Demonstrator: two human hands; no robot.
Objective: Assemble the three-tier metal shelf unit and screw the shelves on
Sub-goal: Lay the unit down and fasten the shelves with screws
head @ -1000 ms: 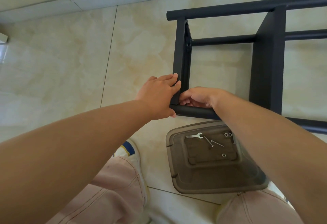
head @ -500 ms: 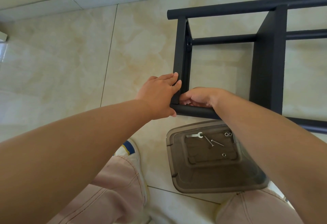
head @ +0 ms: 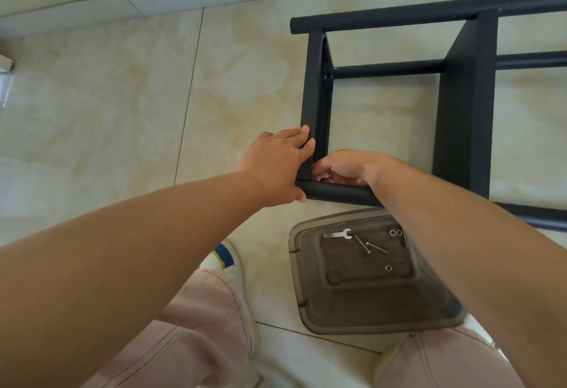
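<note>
Lying on its side on the tiled floor (head: 116, 105): black metal shelf frame (head: 464, 105), long tubes running left to right, flat crosspieces between them. Near tube (head: 337, 192) closest to the knees, far tube (head: 399, 18) up by the wall, a thinner middle tube (head: 386, 70) between.

Left hand (head: 276, 166) laid against the outer face of the left crosspiece (head: 313, 93) at its near corner, fingers straight and close together, fingertips on the metal, thumb down against the end of the near tube; pressing rather than gripping. Right hand (head: 343, 166) reaching over the near tube into the same corner from the inside, fingers curled and bunched at the joint; cannot tell what is pinched there, since the fingertips are hidden behind the knuckles and the crosspiece.

Just below the frame, between the knees, a smoky clear plastic lid (head: 368, 295) lying upturned on the floor as a tray. Inside it: small flat wrench (head: 337, 234), two long screws (head: 369, 246) lying crossed beside it, a pair of nuts (head: 395, 232) near the right forearm, one more nut (head: 388, 268) apart from them.

Pale pink trousers (head: 196, 326) at the bottom, white shoe with a blue and yellow tongue (head: 228, 260) on the left
</note>
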